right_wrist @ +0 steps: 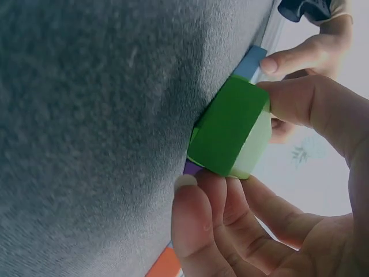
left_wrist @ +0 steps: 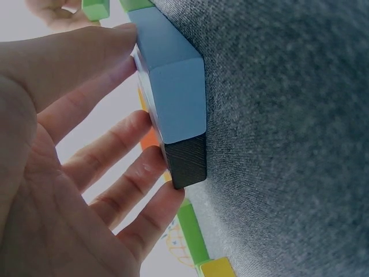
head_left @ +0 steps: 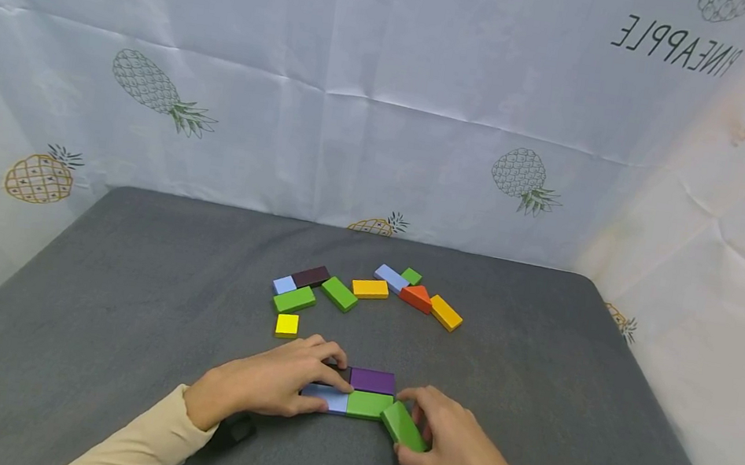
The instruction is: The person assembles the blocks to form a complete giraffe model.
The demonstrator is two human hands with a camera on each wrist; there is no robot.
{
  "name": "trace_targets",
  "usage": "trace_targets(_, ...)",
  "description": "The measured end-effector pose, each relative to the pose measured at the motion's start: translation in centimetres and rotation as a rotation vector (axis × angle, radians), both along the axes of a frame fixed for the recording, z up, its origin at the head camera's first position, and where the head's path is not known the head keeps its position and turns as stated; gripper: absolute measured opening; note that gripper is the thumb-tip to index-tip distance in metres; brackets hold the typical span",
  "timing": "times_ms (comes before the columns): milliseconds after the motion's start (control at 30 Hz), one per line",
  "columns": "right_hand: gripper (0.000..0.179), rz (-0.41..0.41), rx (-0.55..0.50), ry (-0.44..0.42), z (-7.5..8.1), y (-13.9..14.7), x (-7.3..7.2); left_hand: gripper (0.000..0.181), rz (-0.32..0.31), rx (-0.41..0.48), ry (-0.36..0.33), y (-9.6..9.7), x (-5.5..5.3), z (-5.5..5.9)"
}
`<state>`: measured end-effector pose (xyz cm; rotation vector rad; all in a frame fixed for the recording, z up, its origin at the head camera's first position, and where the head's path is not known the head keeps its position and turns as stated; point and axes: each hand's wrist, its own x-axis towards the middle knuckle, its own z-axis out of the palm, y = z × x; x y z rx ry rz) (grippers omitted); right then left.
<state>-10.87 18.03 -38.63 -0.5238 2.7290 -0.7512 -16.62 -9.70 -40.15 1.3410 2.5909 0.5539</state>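
Note:
My right hand (head_left: 453, 442) pinches a green block (head_left: 404, 425) between thumb and fingertips, tilted at the right end of a small block arrangement. In the right wrist view the same green block (right_wrist: 230, 127) shows its long face. My left hand (head_left: 283, 379) rests its fingertips and thumb over the arrangement's left part, touching a light blue block (left_wrist: 179, 98) and a black block (left_wrist: 187, 161). Beside the light blue one lies another green block (head_left: 370, 405), with a purple block (head_left: 373, 380) directly behind it. In the head view, the left fingers mostly cover the black block.
Farther back on the grey table (head_left: 194, 279) lie loose blocks: a yellow block (head_left: 286, 324), a dark brown block (head_left: 311, 276), an orange-red block (head_left: 416, 297), an orange-yellow block (head_left: 446, 314) and several others. A pineapple-print cloth (head_left: 382, 162) hangs behind the table.

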Motion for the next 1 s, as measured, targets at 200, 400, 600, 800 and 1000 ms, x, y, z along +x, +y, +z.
trace_targets(200, 0.049, 0.033, -0.031, -0.064, -0.28, 0.30, 0.31, 0.034, -0.002, -0.003, -0.004, 0.07, -0.02, 0.13)
trace_targets(400, 0.050, 0.047, -0.065, -0.090, -0.66, 0.43, 0.36, 0.034, -0.002, -0.008, 0.004, 0.07, 0.03, 0.18)
trace_targets(600, 0.050, 0.037, -0.065, -0.156, -0.75, 0.32, 0.35, 0.033, -0.004, -0.005, 0.003, 0.04, 0.00, 0.23)
trace_targets(800, 0.049, 0.039, -0.114, -0.177, -0.98, 0.22, 0.41, 0.033, -0.006, -0.004, -0.004, 0.01, -0.02, 0.21)
trace_targets(1000, 0.057, 0.087, -0.215, -0.248, -0.97, 0.83, 0.30, 0.034, -0.006, -0.008, -0.009, -0.02, -0.07, 0.18)
